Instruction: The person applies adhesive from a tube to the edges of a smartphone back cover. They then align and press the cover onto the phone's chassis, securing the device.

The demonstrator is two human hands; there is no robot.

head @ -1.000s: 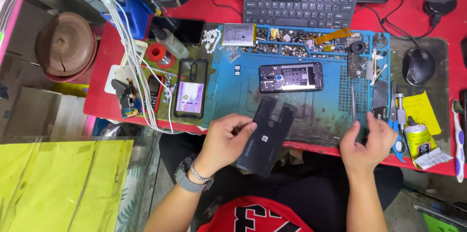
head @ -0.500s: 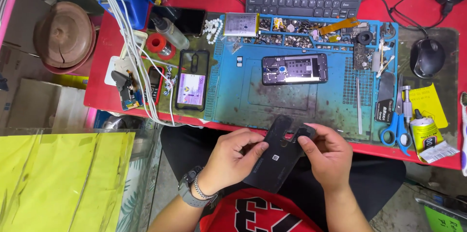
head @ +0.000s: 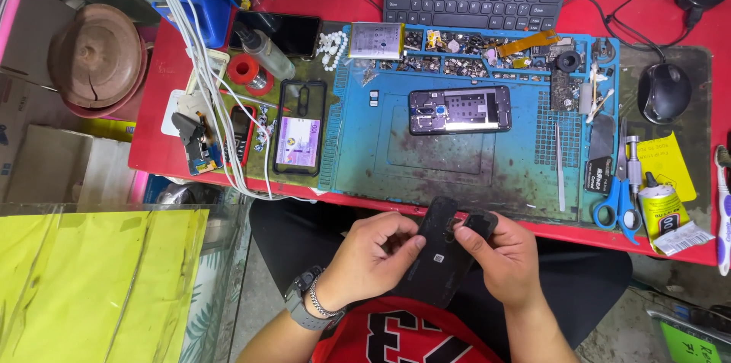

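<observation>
Here, left hand (head: 373, 256) and right hand (head: 502, 256) both pinch a black phone back cover (head: 434, 256) below the bench (head: 685, 245); likely light, thin, flexy — grip edges.

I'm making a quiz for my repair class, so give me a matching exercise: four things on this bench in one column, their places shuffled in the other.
Things:
1. back cover
2. open phone
3. scissors
4. mouse

Places:
A. right end of the mat, beside the glue tube
B. between the left hand and right hand
C. right of the mat, cable attached
D. middle of the mat

Pairs: 1-B, 2-D, 3-A, 4-C
</observation>
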